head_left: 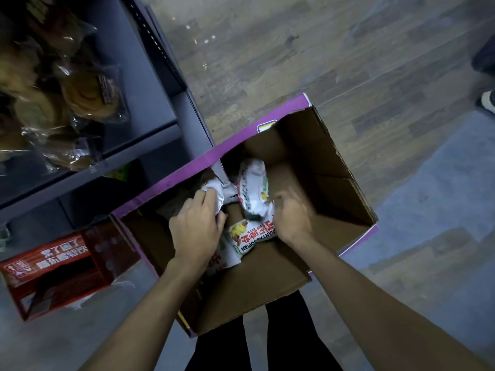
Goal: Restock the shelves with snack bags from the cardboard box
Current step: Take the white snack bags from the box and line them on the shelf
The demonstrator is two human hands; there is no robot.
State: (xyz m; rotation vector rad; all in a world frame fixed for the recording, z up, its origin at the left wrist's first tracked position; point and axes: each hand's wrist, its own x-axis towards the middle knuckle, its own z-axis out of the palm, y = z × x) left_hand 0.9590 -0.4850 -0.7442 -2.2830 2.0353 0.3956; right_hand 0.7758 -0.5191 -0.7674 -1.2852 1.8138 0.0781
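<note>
An open cardboard box [334,167] with purple outer sides stands on the floor below me. Several white snack bags lie inside it. My left hand [197,228] is down in the box, its fingers closed on a crumpled white snack bag [214,190]. My right hand [290,218] rests on another white bag [253,188] with fingers curled at its edge; whether it grips the bag I cannot tell. A third bag [251,235] with red lettering lies between the hands. The dark grey shelves [150,103] are at the upper left.
Clear-wrapped pastry packs [88,95] lie on the upper shelf. A red carton [53,266] stands on the floor by the shelf base. A shoe of another person [488,101] shows at the right edge. My dark trouser legs [267,344] are below the box.
</note>
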